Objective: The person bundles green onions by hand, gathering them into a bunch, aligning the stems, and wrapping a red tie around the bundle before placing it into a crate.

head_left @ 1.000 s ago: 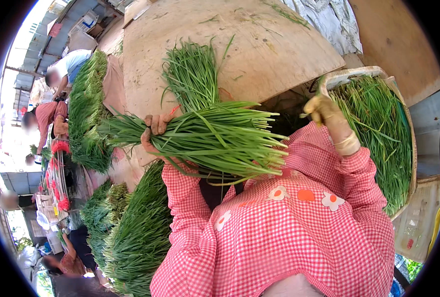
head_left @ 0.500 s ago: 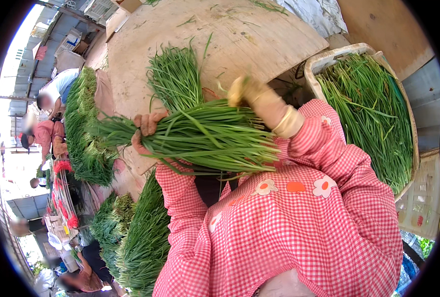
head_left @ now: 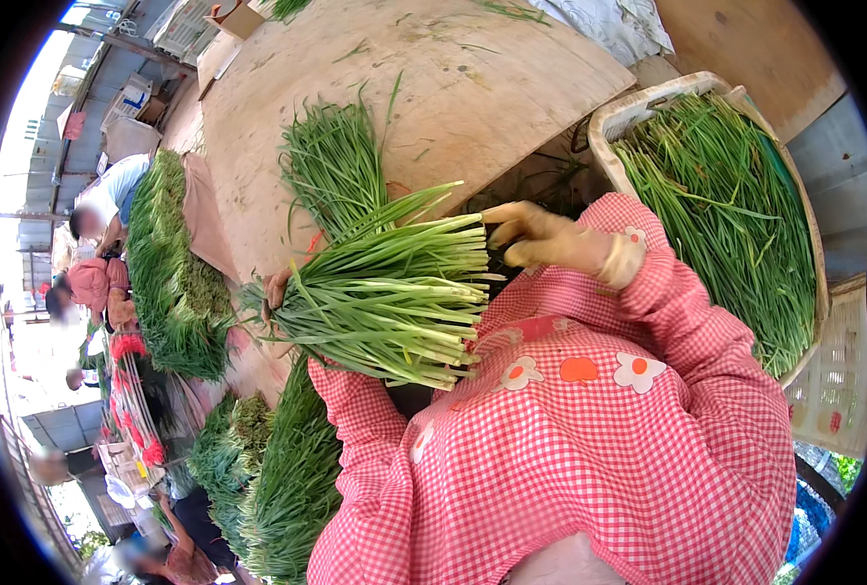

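My left hand (head_left: 275,291) is wrapped round the leafy end of a large bunch of garlic chives (head_left: 385,302), with most of its fingers hidden behind the leaves. The pale cut ends of the bunch fan out to the right, in front of my checked apron. Beside those ends is my right hand (head_left: 545,241), in a yellowish glove, its fingers bent and apart. One fingertip reaches the upper stalk ends; whether it touches them I cannot tell. Just beyond the held bunch, another pile of chives (head_left: 334,166) lies on the wooden table (head_left: 433,88).
A pale plastic crate (head_left: 611,146) full of chives stands at the right. Big heaps of chives (head_left: 175,273) lie at the left, with more greens (head_left: 292,478) near my left arm. Other people (head_left: 112,200) work along the far left. White sacking (head_left: 614,24) lies at the back.
The held bunch has turned so its pale cut ends show and fan out. My right hand has come down from above the bunch to beside the stalk ends.
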Tool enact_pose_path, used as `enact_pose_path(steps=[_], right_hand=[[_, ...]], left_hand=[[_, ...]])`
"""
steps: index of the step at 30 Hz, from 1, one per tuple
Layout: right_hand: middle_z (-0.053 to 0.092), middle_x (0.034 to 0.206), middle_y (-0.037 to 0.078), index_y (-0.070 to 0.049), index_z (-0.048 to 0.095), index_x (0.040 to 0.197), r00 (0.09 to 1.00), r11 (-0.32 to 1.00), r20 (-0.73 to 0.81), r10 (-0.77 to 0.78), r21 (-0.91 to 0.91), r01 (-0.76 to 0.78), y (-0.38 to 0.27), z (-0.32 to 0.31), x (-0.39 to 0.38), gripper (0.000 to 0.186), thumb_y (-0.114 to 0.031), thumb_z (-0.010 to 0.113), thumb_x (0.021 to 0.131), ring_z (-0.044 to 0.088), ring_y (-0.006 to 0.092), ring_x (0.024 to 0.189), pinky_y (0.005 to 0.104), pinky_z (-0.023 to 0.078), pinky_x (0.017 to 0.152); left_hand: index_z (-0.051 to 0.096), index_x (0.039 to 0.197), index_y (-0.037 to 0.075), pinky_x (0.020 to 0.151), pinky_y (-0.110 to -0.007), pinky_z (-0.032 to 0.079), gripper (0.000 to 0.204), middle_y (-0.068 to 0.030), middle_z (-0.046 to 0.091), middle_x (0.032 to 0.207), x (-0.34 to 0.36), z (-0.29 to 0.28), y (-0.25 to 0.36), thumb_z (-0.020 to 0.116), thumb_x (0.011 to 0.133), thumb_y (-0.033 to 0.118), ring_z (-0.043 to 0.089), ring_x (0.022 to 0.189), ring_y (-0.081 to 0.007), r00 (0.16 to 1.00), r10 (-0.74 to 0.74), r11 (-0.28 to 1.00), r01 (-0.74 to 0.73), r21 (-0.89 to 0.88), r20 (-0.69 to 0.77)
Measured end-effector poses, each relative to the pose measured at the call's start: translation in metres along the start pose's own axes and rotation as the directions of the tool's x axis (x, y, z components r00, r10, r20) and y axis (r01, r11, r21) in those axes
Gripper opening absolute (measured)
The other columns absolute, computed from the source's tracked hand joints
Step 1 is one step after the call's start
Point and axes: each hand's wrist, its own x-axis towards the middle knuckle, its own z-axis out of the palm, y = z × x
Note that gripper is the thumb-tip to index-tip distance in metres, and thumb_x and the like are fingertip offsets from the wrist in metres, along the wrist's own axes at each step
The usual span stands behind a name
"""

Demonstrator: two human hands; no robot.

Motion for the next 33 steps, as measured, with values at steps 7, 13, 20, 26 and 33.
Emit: enact_pose_path(steps=[7,13,20,26,33], right_hand=[[0.059,0.083,0.001,-0.002,0.055,0.113,0.999,0.998,0.024,0.048,0.038,-0.049,0.015,0.034,0.018,0.028,-0.013,0.054,0.088,0.047,0.0065,0.063,0.0211,0.041,0.059],[0.058,0.078,-0.001,-0.004,0.056,0.091,0.813,0.916,-0.556,-0.175,0.211,0.341,0.044,-0.042,0.007,0.013,-0.017,0.051,0.091,0.043,0.0041,0.059,0.0156,0.035,0.051],[0.053,0.071,-0.001,-0.005,0.045,0.122,0.943,0.932,-0.158,-0.292,-0.271,0.243,-0.050,0.029,0.003,0.043,-0.020,0.061,0.085,0.050,0.0080,0.065,0.0206,0.043,0.062],[0.063,0.083,0.013,-0.005,0.055,0.113,0.945,0.934,-0.245,-0.216,-0.335,0.126,-0.049,0.026,0.061,0.052,-0.037,0.069,0.075,0.059,0.0232,0.077,0.0341,0.046,0.073],[0.058,0.073,-0.003,-0.007,0.061,0.094,0.867,0.980,-0.461,-0.190,-0.144,0.138,-0.022,-0.014,0.092,0.020,-0.025,0.057,0.087,0.043,0.0044,0.055,0.0194,0.034,0.048]], left_hand=[[0.054,0.092,0.003,0.080,-0.036,0.047,0.026,-0.0066,0.059,0.082,-0.025,0.015,-0.011,0.040,0.085,0.025,0.057,0.076,-0.0187,0.961,0.003,0.945,0.087,0.315,-0.276],[0.055,0.095,0.002,0.079,-0.038,0.048,0.031,-0.0087,0.061,0.086,-0.031,0.009,-0.008,0.039,0.086,0.026,0.059,0.078,-0.0206,0.927,-0.029,0.919,0.172,0.356,-0.374],[0.057,0.106,0.000,0.077,-0.043,0.051,0.043,-0.0168,0.062,0.102,-0.038,-0.028,0.017,0.033,0.088,0.031,0.061,0.087,-0.0291,0.922,-0.136,0.921,0.252,0.298,-0.361],[0.056,0.107,-0.001,0.081,-0.041,0.050,0.040,-0.0159,0.061,0.103,-0.055,-0.003,-0.011,0.035,0.089,0.027,0.060,0.091,-0.0281,0.926,-0.077,0.883,0.235,0.405,-0.369],[0.055,0.111,-0.002,0.089,-0.046,0.046,0.040,-0.0183,0.059,0.110,-0.053,-0.032,-0.009,0.037,0.087,0.024,0.057,0.098,-0.0331,0.786,-0.088,0.902,0.323,0.285,-0.612]])
